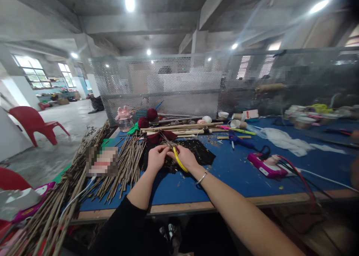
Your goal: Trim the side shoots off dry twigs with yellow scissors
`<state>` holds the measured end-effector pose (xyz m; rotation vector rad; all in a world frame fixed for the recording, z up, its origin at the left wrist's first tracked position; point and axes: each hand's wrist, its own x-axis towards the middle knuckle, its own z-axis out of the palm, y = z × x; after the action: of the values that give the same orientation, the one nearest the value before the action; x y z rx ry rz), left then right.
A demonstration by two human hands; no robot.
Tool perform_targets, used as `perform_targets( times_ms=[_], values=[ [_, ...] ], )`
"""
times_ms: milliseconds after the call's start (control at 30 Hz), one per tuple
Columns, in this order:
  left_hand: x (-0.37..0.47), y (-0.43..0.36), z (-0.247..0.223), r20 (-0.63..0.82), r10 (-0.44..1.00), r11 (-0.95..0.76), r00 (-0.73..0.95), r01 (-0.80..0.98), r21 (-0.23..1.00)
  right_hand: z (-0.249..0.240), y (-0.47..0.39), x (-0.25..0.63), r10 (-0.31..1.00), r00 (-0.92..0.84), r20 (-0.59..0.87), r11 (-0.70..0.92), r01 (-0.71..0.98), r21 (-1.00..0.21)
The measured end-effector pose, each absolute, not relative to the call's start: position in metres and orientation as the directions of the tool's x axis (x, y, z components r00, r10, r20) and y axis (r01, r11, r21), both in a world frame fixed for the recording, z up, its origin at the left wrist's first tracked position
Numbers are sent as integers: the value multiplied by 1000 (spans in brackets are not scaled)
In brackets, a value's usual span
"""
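My right hand [186,157], with a bracelet at the wrist, is closed on yellow-handled scissors [179,162]. The scissors' blades point away from me, toward a piece of dark red cloth [154,138]. Close beside it, my left hand [156,158] has its fingers pinched together; what they hold is too small to make out. Both hands are over a black cloth [206,153] strewn with small plant scraps. Left of the hands lies a spread of thin brown sticks [127,166].
A long bundle of dry stalks [63,196] juts past the table's left edge. Dark red yarn balls [152,114] and wooden rods [179,128] lie toward the back, before a perforated metal screen [182,99]. On the right are a purple power strip [263,166] with cables and white plastic [283,141].
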<state>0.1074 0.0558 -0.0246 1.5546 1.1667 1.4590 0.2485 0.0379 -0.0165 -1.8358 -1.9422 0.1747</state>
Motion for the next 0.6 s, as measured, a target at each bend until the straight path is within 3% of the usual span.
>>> perform_targets(
  times_ms=[233, 433, 600],
  values=[
    [105, 54, -22, 317, 947, -308, -54, 129, 943, -18, 39, 248, 969, -4, 246, 97, 925, -368],
    [105, 56, -20, 93, 993, -103, -69, -170, 980, -17, 39, 250, 961, 30, 273, 75, 929, -363],
    [106, 57, -21, 46, 998, -33, 40, -281, 959, -21, 40, 251, 969, -19, 247, 120, 908, -402]
  ],
)
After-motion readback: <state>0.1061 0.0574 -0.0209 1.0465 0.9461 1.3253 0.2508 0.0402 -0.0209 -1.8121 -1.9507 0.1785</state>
